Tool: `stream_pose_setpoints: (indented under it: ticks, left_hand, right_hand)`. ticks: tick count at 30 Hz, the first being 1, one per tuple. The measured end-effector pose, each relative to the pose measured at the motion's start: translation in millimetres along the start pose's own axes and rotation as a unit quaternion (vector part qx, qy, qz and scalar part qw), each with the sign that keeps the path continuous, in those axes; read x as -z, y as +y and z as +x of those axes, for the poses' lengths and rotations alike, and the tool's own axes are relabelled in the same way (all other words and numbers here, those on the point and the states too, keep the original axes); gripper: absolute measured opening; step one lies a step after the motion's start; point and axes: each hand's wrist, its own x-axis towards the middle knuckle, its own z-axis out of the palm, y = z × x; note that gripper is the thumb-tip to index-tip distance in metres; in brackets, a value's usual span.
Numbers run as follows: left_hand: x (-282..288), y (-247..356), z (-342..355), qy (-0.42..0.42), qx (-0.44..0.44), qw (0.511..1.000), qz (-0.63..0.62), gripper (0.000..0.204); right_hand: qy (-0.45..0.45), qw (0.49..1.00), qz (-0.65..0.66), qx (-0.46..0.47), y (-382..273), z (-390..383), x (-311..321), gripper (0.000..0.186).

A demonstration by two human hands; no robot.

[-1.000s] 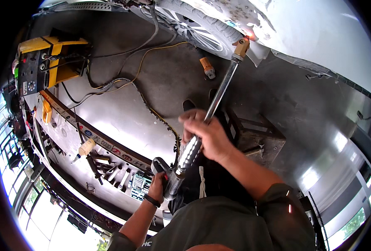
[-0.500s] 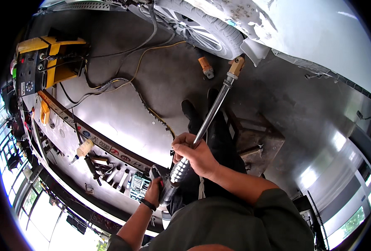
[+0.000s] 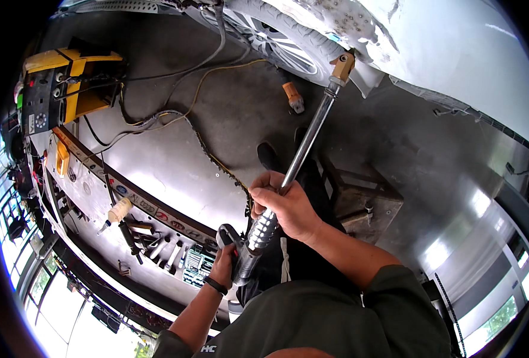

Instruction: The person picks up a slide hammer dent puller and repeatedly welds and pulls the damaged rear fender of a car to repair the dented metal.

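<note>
A long chrome rod tool [image 3: 309, 134] with a knurled slide sleeve reaches diagonally up to a brass head [image 3: 342, 67], which is at the lower edge of the white car's scuffed, spotted panel [image 3: 357, 27], beside the wheel [image 3: 267, 36]. My right hand [image 3: 285, 206] is closed round the tool just above the sleeve. My left hand [image 3: 224, 265] is closed on the black handle at the tool's lower end; its fingers are partly hidden.
A yellow-and-black machine [image 3: 70, 89] with cables stands at left. A workbench [image 3: 157, 212] carries hand tools, a socket case [image 3: 197, 265] and a cream bottle [image 3: 118, 210]. An orange power tool [image 3: 291, 95] lies on the floor; a worn stool [image 3: 372, 209] is beside my legs.
The brass head dropped away from the panel, then rose back to it. The orange glow seen earlier at its tip is gone. My right hand is lower along the tool than a second ago.
</note>
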Motion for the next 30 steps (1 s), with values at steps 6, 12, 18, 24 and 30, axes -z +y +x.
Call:
stream_pose_setpoints:
  ticks: [6, 12, 18, 24, 30]
  left_hand:
    - [-48.7, 72.7, -25.7, 0.136, 0.121, 0.974, 0.133, 0.04]
    - [-50.0, 75.0, -23.2, 0.045, 0.157, 0.978, -0.13, 0.04]
    - [-24.5, 33.5, -14.0, 0.006, 0.031, 0.996, 0.081, 0.04]
    - [-14.9, 27.2, -17.2, 0.014, -0.033, 0.969, 0.245, 0.038]
    - [-26.8, 42.7, -25.0, 0.01, -0.07, 0.943, 0.326, 0.033]
  right_hand:
    - [0.004, 1.0, 0.011, -0.006, 0.4, 0.8, -3.3, 0.009]
    - [0.014, 1.0, 0.018, 0.001, 1.2, 0.9, -3.8, 0.009]
    - [0.01, 1.0, 0.02, -0.012, -1.8, 1.5, -8.6, 0.008]
    - [0.006, 1.0, 0.023, -0.015, -0.6, 2.2, -8.8, 0.007]
    - [0.008, 1.0, 0.014, -0.009, 0.8, 2.9, -6.5, 0.007]
